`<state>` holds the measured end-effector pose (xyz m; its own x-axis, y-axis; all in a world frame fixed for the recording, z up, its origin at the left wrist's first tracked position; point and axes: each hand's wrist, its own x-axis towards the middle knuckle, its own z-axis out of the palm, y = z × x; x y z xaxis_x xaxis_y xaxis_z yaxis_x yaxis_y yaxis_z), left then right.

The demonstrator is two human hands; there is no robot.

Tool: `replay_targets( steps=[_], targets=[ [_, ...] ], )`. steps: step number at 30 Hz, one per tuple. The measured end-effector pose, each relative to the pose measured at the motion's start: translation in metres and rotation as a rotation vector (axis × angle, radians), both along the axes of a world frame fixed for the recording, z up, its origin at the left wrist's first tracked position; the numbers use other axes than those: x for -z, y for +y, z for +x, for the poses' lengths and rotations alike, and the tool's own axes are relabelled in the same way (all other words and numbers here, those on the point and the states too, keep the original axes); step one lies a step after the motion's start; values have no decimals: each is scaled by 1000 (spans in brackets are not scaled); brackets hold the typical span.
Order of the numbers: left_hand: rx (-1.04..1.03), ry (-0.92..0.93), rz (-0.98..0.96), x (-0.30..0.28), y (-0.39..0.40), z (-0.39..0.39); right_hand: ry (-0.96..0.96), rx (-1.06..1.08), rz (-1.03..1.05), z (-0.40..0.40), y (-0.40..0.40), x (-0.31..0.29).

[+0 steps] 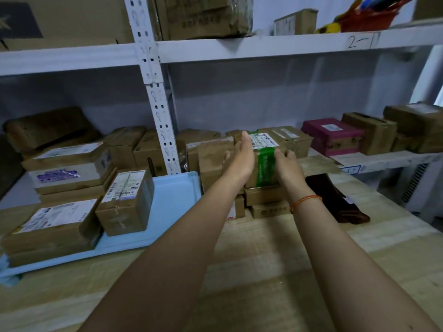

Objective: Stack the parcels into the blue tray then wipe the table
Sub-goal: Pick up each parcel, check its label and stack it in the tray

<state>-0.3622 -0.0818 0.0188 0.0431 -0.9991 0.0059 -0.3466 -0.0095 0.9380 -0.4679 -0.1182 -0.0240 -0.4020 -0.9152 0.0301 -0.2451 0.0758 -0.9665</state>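
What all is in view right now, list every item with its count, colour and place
Blue tray: one, light blue, table's left side.
Parcels in tray: several, brown, stacked on its left part.
Green-taped parcel: one, brown with green tape, top of the table's centre stack.
Parcels under it: a few, brown.
Cloth: one, dark, table's right.
Shelf parcels: many, brown, one magenta.
Red basket: one, top shelf.
Left hand: straight fingers against the green-taped parcel's left side.
Right hand: grip on its right side.

A green-taped parcel (265, 161) atop a stack is clasped between the left hand (241, 156) and right hand (288, 166), beside a blue tray (172, 200).
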Motion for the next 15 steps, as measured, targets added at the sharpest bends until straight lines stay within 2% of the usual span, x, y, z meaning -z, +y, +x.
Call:
replay_targets(
  steps=[4,10,15],
  targets=[
    [-8,177,-51,26,-31,-4,-70,88,-118,-6,12,-4],
    [31,328,-71,-12,42,4,-443,298,-328,0,50,-17],
    [5,473,-115,-13,73,29,-568,325,-378,25,80,-17]
  ],
)
